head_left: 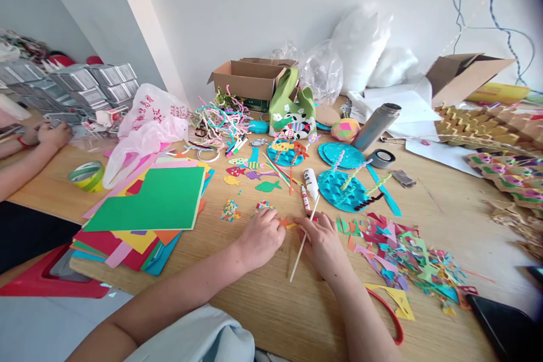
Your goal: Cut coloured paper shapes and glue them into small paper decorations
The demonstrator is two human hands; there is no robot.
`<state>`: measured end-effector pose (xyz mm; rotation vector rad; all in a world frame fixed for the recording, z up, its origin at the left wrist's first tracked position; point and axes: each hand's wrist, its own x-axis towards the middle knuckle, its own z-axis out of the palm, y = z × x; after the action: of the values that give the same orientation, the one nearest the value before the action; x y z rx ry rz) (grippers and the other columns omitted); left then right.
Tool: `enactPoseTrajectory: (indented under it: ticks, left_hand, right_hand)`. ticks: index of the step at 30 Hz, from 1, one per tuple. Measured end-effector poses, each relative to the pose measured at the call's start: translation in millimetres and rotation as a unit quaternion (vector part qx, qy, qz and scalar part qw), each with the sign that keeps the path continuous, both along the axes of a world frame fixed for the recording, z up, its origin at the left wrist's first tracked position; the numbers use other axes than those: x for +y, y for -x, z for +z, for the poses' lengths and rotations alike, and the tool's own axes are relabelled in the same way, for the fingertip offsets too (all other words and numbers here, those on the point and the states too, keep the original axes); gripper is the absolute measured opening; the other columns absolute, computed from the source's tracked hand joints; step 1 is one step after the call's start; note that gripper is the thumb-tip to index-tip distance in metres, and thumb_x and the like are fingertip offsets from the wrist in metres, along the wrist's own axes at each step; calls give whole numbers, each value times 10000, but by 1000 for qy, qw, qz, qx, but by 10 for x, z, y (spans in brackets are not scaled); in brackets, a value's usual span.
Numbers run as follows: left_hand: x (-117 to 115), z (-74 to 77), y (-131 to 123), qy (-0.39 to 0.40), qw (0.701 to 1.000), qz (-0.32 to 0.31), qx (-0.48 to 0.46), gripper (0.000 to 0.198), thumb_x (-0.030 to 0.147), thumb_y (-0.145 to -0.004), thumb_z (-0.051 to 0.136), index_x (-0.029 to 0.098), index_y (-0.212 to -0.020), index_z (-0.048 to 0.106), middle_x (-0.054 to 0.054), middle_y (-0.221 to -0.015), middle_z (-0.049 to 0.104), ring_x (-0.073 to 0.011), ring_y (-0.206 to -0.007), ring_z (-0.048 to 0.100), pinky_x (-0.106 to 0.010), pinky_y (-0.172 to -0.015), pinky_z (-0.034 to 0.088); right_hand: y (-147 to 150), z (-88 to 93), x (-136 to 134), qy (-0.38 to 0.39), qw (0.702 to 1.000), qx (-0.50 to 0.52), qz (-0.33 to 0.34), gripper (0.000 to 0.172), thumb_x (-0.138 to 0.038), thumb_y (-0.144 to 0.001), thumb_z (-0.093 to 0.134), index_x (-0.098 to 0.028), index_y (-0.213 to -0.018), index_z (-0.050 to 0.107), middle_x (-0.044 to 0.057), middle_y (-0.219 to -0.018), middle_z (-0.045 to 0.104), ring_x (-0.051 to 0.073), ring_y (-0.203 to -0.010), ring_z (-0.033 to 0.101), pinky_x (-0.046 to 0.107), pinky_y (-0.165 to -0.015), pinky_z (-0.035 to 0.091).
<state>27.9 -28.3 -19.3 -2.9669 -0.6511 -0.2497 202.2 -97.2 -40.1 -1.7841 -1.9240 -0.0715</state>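
My left hand (261, 237) rests on the table with its fingers drawn together on a small orange paper cut-out (284, 221). Opposite it, my right hand (324, 243) holds a thin white stick (297, 258) slantwise between its fingers, its fingertips also near the cut-out's yellow end. Just beyond my fingers lie a small heap of confetti-like paper bits (263, 205), a white glue bottle (311, 182) and a red-and-white marker (305, 199). Several paper fish lie farther back, among them a green one (268, 186).
Coloured paper sheets (148, 198) are stacked at left. Paper scraps (407, 254) and a red scissor handle (392, 317) lie at right. Blue decorated discs (343, 189), a metal flask (379, 124) and pipe cleaners (220, 121) stand or lie behind. Another person's hands (53, 133) are far left.
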Motion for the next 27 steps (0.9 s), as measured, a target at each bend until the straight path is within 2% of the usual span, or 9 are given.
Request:
enactPoseTrajectory:
  ticks: [9, 15, 22, 27]
  left_hand:
    - [19, 10, -38, -25, 999, -14, 16, 175, 120, -875, 532, 121, -765, 669, -107, -789, 644, -252, -956, 545, -399, -869, 414]
    - [9, -27, -62, -33, 999, 3, 3, 167, 172, -879, 550, 136, -765, 666, -91, -792, 617, -251, -915, 542, -401, -826, 424]
    - [-11, 13, -126, -52, 998, 7, 20, 156, 138, -856, 569, 122, -733, 663, -97, -760, 615, -260, -896, 549, -391, -786, 431]
    - [-25, 9, -124, -38, 999, 18, 9, 151, 130, -864, 552, 121, -756, 656, -98, -766, 634, -258, -904, 553, -401, -811, 440]
  right_hand:
    - [7, 18, -5, -7, 1000, -1, -6, 298, -56, -855, 477, -229, -981, 683, 81, -868, 720, 262, -1013, 571, 425, -926, 385]
    - [10, 20, -6, -5, 1000, -9, -10, 292, -63, -864, 476, -223, -989, 686, 100, -909, 705, 263, -1010, 572, 419, -920, 394]
    - [10, 31, -7, -4, 1000, -1, -4, 282, -70, -875, 477, -216, -991, 688, 94, -885, 706, 261, -971, 569, 413, -900, 397]
    - [12, 17, -4, 0, 1000, 0, -1, 263, -62, -873, 495, -203, -991, 682, 78, -826, 712, 263, -988, 567, 418, -926, 394]
